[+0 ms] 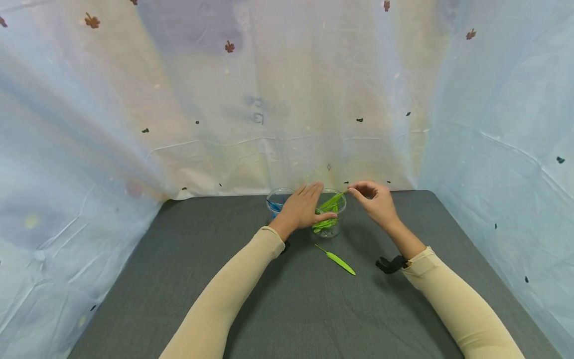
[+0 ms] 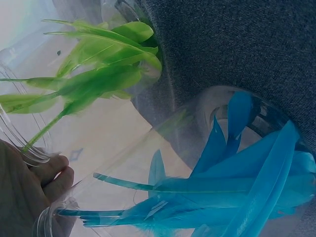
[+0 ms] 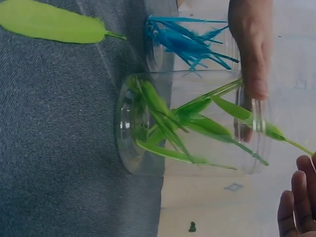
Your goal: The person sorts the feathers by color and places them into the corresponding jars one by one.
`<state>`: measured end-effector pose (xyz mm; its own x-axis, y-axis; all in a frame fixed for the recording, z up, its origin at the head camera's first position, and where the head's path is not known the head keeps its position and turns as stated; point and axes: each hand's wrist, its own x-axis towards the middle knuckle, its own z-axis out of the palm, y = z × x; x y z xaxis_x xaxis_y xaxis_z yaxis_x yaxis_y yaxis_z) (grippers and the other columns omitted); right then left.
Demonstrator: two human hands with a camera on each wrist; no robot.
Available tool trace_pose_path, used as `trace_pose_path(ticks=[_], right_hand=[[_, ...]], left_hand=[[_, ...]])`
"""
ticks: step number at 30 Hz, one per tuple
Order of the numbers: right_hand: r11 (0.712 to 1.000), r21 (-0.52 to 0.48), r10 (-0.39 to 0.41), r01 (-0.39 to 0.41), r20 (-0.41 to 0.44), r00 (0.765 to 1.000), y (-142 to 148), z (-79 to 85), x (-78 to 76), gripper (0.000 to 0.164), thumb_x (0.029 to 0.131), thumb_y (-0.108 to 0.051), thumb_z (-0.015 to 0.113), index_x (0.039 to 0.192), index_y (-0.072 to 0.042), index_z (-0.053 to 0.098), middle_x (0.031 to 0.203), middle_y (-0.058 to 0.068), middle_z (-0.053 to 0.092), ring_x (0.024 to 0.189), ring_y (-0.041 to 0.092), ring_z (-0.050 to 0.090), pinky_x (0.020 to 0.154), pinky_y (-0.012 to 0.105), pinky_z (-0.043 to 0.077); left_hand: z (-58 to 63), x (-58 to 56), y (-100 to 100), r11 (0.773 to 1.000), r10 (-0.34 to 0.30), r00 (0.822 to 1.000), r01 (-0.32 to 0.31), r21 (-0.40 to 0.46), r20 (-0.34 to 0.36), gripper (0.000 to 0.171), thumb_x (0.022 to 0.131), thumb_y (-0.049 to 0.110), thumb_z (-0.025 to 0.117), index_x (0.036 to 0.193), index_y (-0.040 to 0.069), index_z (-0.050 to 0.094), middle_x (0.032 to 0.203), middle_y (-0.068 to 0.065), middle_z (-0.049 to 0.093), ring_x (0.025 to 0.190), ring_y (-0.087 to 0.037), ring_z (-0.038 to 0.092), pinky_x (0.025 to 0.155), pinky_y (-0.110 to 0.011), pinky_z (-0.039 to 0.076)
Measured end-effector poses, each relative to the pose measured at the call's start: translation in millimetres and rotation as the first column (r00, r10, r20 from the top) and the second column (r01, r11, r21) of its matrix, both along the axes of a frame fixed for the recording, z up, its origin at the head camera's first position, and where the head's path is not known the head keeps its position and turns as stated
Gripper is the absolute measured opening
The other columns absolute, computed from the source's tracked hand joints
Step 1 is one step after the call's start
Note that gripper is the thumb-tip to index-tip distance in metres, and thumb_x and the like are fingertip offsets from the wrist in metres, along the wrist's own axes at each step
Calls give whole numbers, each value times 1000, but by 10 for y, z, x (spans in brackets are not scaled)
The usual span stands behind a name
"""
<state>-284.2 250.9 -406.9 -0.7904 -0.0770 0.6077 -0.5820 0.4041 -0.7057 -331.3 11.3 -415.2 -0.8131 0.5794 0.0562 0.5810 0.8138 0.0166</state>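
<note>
My right hand (image 1: 375, 200) pinches a green feather (image 3: 273, 130) by its quill, above a clear plastic jar (image 3: 197, 170). The feather's vane reaches into the jar mouth, where several other green feathers (image 2: 106, 79) stand. My left hand (image 1: 301, 207) rests at that jar's rim with fingers straight, thumb across the near side and fingertips toward the far side. Beside it, partly under the left hand, stands a second clear jar (image 1: 280, 190) with blue feathers (image 2: 237, 182). A loose green feather (image 1: 341, 263) lies on the table in front of the jars.
A dark grey cloth covers the table (image 1: 188, 279). Right behind the jars hangs a pale patterned curtain (image 1: 291, 99), which also closes off both sides. A black strap (image 1: 390, 265) is on the right wrist.
</note>
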Motion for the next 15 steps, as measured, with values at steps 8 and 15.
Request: trace_pose_path(ticks=[8, 15], right_hand=[[997, 72, -14, 2, 165, 986, 29, -133, -141, 20, 105, -20, 74, 117, -5, 81, 111, 17, 77, 89, 17, 69, 73, 19, 53], [993, 116, -30, 8, 191, 981, -26, -168, -165, 21, 105, -20, 74, 116, -4, 81, 112, 16, 73, 90, 27, 68, 73, 25, 53]], left_hand=[[-1, 2, 3, 1000, 5, 1000, -5, -3, -6, 112, 97, 88, 38, 174, 11, 13, 180, -5, 18, 166, -18, 16, 137, -40, 8], [25, 28, 4, 1000, 3, 1000, -3, 5, -7, 110, 98, 87, 40, 174, 10, 16, 180, -6, 19, 166, -19, 17, 136, -41, 10]])
